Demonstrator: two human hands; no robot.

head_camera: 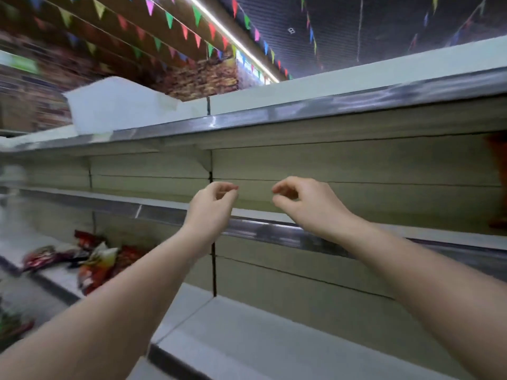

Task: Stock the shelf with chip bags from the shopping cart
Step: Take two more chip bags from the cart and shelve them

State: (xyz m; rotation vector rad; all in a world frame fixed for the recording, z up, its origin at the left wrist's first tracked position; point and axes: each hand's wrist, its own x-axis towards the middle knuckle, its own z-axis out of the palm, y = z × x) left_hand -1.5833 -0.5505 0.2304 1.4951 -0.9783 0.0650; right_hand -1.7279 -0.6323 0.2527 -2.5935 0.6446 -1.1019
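We see a pale, flat-panelled metal shelf (255, 213) with a glossy, silvery front rail. Lower left of that rail, crinkled, shiny chip bags (96, 266) in red, yellow and white lie heaped on a lower tier, blurred. At the rail's far right edge an orange shape (498, 182) shows, too blurred to identify. Above the rail, our left hand (212, 207) and right hand (304, 207) are raised on bare, outstretched forearms, fingers loosely curled toward the thumbs, grasping nothing. Strings of triangular coloured pennants (170, 20) hang well above the shelf.
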